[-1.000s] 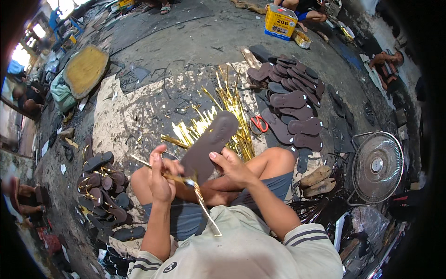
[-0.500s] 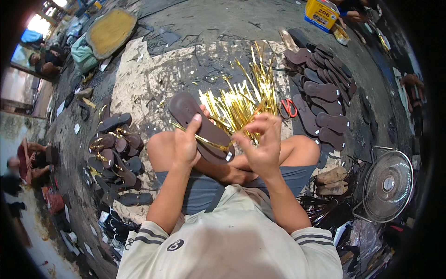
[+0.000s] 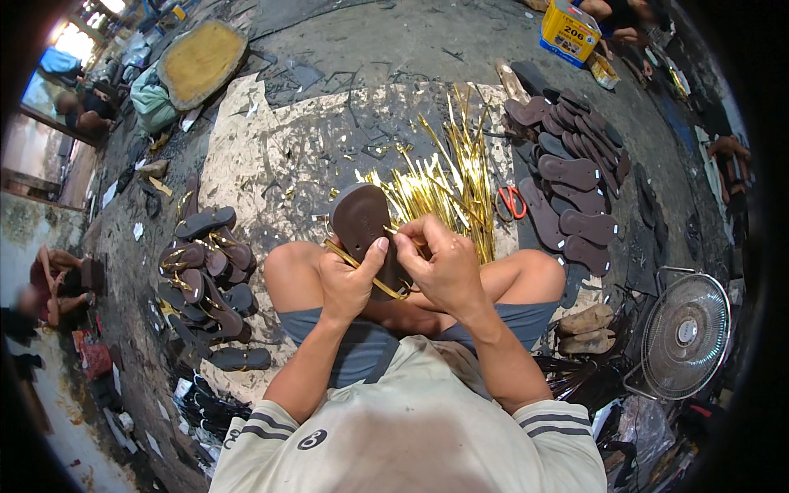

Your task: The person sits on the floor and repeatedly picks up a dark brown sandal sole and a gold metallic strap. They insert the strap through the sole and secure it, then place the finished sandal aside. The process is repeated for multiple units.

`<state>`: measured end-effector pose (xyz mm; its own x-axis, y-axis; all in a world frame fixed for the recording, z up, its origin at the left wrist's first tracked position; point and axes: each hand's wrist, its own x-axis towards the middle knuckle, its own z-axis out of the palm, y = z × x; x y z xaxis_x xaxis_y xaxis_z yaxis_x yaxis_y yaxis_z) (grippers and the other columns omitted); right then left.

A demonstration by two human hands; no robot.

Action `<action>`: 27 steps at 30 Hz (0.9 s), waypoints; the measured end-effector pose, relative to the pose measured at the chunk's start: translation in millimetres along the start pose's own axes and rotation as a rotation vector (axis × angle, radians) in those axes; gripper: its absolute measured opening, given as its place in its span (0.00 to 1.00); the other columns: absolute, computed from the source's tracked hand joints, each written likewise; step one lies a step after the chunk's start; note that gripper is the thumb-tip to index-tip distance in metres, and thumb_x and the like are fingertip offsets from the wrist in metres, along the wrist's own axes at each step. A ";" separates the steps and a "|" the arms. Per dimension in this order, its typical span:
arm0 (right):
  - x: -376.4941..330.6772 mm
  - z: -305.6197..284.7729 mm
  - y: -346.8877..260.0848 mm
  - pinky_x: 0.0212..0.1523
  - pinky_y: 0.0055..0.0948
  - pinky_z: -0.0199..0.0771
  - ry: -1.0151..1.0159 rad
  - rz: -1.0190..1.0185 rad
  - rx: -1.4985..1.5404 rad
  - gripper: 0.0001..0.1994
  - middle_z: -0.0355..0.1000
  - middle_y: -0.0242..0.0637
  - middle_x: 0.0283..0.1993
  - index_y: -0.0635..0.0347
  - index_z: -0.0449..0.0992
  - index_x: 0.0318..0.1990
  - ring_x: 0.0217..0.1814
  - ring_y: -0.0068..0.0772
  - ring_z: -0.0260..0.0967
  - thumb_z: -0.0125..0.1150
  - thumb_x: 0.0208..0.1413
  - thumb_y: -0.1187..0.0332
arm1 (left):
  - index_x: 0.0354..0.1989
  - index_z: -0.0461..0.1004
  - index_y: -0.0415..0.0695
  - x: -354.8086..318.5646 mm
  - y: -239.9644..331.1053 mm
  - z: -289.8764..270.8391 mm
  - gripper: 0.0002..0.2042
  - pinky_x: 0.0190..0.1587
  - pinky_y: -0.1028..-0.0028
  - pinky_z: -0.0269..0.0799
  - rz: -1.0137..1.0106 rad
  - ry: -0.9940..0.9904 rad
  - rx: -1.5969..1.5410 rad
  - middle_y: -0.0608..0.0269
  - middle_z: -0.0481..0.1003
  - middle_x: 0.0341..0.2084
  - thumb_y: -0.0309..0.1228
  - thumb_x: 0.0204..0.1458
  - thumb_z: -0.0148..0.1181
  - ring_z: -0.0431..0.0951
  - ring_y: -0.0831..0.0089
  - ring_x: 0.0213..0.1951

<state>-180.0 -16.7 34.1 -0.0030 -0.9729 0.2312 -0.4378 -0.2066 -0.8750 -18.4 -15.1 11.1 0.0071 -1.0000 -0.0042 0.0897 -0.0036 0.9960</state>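
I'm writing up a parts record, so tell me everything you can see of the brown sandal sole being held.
The brown sandal sole is dark, smooth and flat, with a rubber- or foam-like look and a faint mark pressed into its upper face. Its broad rounded end points away from the person, and it is held up in front of them. The left hand grips its left side, thumb on top. A shiny gold strap lies against its lower part, while the right hand pinches a gold tip at its right edge. Hands hide the rest.

The grimy floor (image 3: 362, 41) bears a stained pale sheet (image 3: 234, 156), gold-strapped sandals (image 3: 191, 284), brown soles (image 3: 569, 172) and a fan (image 3: 686, 332).
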 end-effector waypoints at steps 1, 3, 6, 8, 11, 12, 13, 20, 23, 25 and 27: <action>-0.5 1.0 0.8 0.32 0.29 0.79 0.001 -0.036 -0.016 0.07 0.80 0.42 0.31 0.64 0.77 0.38 0.31 0.30 0.80 0.67 0.58 0.71 | 0.46 0.78 0.35 -1.0 0.1 1.1 0.09 0.40 0.78 0.76 0.009 0.005 0.015 0.65 0.81 0.37 0.26 0.59 0.65 0.79 0.81 0.37; -0.7 1.4 1.0 0.32 0.30 0.79 -0.031 -0.024 -0.021 0.07 0.80 0.43 0.31 0.65 0.77 0.38 0.31 0.31 0.81 0.67 0.58 0.71 | 0.47 0.78 0.35 -3.4 0.1 4.1 0.10 0.41 0.79 0.76 0.025 0.015 0.046 0.66 0.81 0.38 0.25 0.59 0.65 0.78 0.81 0.37; -1.2 10.0 7.1 0.32 0.30 0.78 -0.027 -0.055 -0.051 0.07 0.79 0.43 0.31 0.65 0.76 0.39 0.30 0.31 0.80 0.66 0.58 0.71 | 0.49 0.77 0.36 1.7 -14.2 -3.2 0.12 0.41 0.78 0.76 0.085 -0.010 0.158 0.65 0.80 0.39 0.24 0.58 0.64 0.77 0.81 0.38; -0.4 10.4 8.7 0.31 0.30 0.78 -0.026 0.010 -0.031 0.08 0.79 0.43 0.30 0.65 0.76 0.40 0.29 0.31 0.79 0.66 0.58 0.71 | 0.49 0.76 0.36 3.3 -12.5 -4.8 0.10 0.43 0.78 0.77 0.086 -0.030 0.145 0.66 0.81 0.39 0.22 0.59 0.63 0.79 0.81 0.38; 1.3 9.2 11.4 0.30 0.30 0.77 -0.026 -0.030 -0.048 0.08 0.78 0.41 0.29 0.65 0.75 0.40 0.27 0.30 0.77 0.65 0.59 0.70 | 0.50 0.76 0.36 -4.7 -9.2 0.8 0.12 0.42 0.77 0.77 0.109 0.005 0.095 0.64 0.80 0.39 0.22 0.58 0.63 0.79 0.79 0.38; 1.8 7.9 10.0 0.30 0.30 0.76 -0.035 -0.037 -0.069 0.08 0.78 0.41 0.29 0.65 0.75 0.40 0.27 0.30 0.77 0.65 0.59 0.70 | 0.50 0.76 0.36 -5.3 -17.2 1.7 0.13 0.42 0.76 0.76 0.151 0.016 0.141 0.63 0.80 0.38 0.22 0.57 0.63 0.78 0.78 0.38; 1.6 8.9 6.0 0.30 0.30 0.77 -0.049 0.022 -0.040 0.09 0.78 0.40 0.29 0.65 0.75 0.40 0.27 0.30 0.77 0.66 0.59 0.69 | 0.50 0.76 0.36 -5.9 -22.7 1.7 0.14 0.42 0.75 0.76 0.193 0.027 0.188 0.63 0.79 0.38 0.23 0.56 0.64 0.78 0.77 0.38; 1.7 9.7 1.8 0.32 0.30 0.77 0.012 0.080 0.081 0.08 0.78 0.42 0.33 0.66 0.76 0.40 0.30 0.31 0.78 0.66 0.60 0.70 | 0.51 0.76 0.36 3.5 -7.8 -2.5 0.12 0.44 0.76 0.77 0.017 0.045 0.054 0.63 0.81 0.41 0.23 0.59 0.62 0.79 0.79 0.40; -1.3 15.9 17.3 0.34 0.31 0.77 0.007 0.002 0.053 0.07 0.79 0.41 0.35 0.64 0.78 0.40 0.34 0.33 0.78 0.67 0.59 0.70 | 0.57 0.71 0.36 0.1 -24.3 -6.7 0.18 0.47 0.74 0.77 0.049 -0.085 0.142 0.60 0.80 0.43 0.23 0.59 0.62 0.80 0.75 0.43; 0.3 9.7 14.0 0.36 0.32 0.76 0.038 -0.146 -0.077 0.07 0.79 0.40 0.35 0.63 0.78 0.40 0.36 0.34 0.77 0.67 0.58 0.70 | 0.64 0.63 0.37 5.6 -25.5 -8.4 0.25 0.51 0.73 0.75 0.106 -0.088 0.199 0.56 0.76 0.50 0.21 0.58 0.61 0.78 0.73 0.48; 0.1 1.7 -1.3 0.38 0.34 0.74 -0.088 -0.149 -0.025 0.07 0.78 0.40 0.34 0.62 0.79 0.39 0.40 0.36 0.74 0.67 0.57 0.70 | 0.74 0.44 0.40 9.2 -27.8 1.4 0.39 0.60 0.70 0.70 0.163 -0.106 0.106 0.51 0.64 0.63 0.18 0.56 0.60 0.71 0.68 0.59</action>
<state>-177.9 -16.7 34.5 0.1415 -0.9374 0.3183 -0.4502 -0.3473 -0.8226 -22.2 -24.2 -16.5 -0.0924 -0.9825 0.1619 -0.0091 0.1634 0.9865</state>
